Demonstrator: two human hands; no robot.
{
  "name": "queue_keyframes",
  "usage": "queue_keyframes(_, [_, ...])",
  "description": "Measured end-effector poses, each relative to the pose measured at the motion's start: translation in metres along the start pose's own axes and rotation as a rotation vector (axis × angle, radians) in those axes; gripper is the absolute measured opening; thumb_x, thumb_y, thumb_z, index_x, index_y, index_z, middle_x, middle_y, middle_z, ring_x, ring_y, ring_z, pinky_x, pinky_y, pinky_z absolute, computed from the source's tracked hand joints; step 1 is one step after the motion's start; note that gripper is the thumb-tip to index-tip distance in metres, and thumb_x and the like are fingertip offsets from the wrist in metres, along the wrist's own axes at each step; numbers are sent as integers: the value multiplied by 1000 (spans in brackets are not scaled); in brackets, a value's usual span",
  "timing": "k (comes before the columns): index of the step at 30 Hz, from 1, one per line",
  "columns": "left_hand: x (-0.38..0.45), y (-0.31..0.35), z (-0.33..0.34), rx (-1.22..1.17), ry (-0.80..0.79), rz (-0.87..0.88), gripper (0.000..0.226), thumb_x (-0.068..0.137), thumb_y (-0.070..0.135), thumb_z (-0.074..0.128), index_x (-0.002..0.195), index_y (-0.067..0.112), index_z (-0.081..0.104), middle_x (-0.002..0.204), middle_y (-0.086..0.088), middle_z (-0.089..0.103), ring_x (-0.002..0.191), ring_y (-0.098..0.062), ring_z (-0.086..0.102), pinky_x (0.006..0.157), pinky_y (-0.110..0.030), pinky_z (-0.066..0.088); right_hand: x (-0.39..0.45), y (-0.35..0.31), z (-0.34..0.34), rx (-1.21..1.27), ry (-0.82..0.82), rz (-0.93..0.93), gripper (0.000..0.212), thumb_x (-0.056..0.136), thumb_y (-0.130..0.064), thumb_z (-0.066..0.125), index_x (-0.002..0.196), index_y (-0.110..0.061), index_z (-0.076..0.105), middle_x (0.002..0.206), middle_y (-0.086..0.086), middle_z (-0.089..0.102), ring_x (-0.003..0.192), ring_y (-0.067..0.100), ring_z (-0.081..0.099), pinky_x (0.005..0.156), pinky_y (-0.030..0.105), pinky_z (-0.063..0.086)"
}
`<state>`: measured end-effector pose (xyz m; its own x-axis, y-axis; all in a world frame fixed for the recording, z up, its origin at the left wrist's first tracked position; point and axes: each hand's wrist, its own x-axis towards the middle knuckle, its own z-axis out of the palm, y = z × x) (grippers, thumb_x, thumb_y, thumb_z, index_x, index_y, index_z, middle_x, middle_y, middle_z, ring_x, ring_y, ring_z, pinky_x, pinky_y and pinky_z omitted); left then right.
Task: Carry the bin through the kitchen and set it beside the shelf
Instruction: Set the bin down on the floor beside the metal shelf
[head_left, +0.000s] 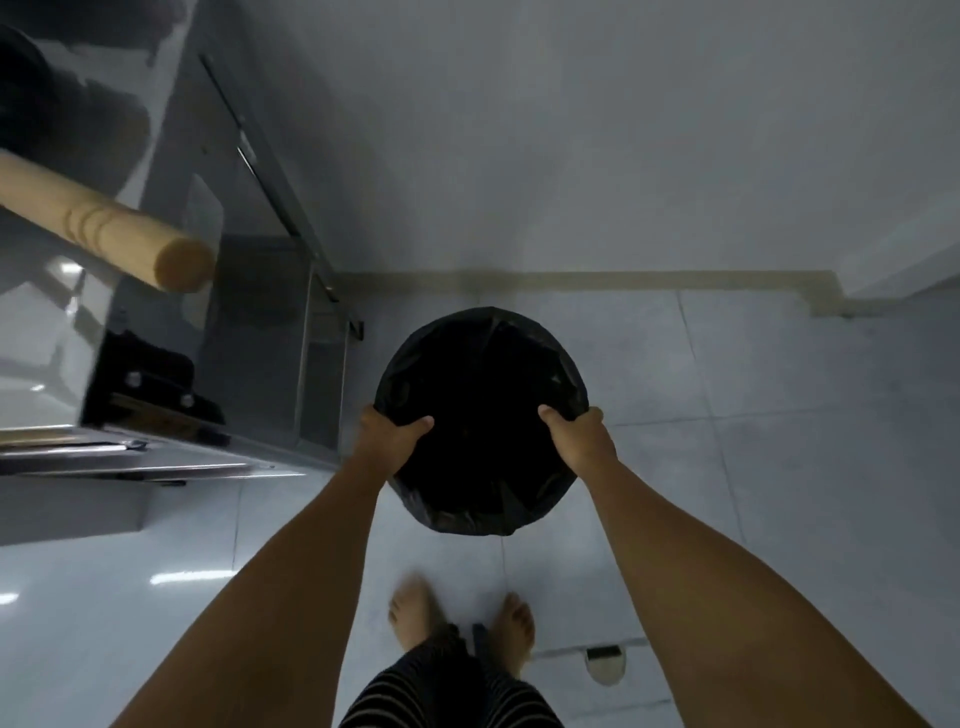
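Observation:
A round bin (483, 395) lined with a black plastic bag sits low in front of me, near the wall and just right of a steel shelf unit (171, 452). My left hand (387, 436) grips the bin's near-left rim, thumb over the edge. On the near-right rim my right hand (582, 434) holds the same way. I cannot tell whether the bin's base touches the floor. Its inside is dark.
A wooden rolling pin (104, 223) juts out from the shelf's top at the left. Pale floor tiles (753, 467) run to a skirting strip (649, 278) at the wall. My bare feet (462, 623) stand behind the bin, with a metal floor drain (605, 662) to their right.

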<state>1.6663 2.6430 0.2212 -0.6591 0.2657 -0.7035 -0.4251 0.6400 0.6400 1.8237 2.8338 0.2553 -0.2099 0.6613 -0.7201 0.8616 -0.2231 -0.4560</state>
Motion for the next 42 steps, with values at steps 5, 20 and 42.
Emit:
queue_keyframes(5, [76,-58,29,26,52,-46,94,71,40,87,146,-1,47,141,-19,59,130,-40,57,109,-51,48,91,31,58,-37,-38,-12,85,89,-54,60,146,1,27,142,22,49,128,40,51,100,44,42])
queue_keyframes(20, [158,-148,70,57,127,-113,88,83,29,79,152,2,30,150,-20,46,138,-41,47,112,-48,42,195,98,140,-60,-33,-67,73,90,-50,60,142,-5,32,134,19,56,119,40,57,97,46,50])
queue_keyframes(42, [160,-197,97,703,248,343,97,91,71,9,161,6,-9,170,-17,-14,150,-22,-22,124,-36,-10,194,140,200,-451,310,-483,90,94,-61,29,157,-2,3,166,17,0,153,31,12,122,46,10])
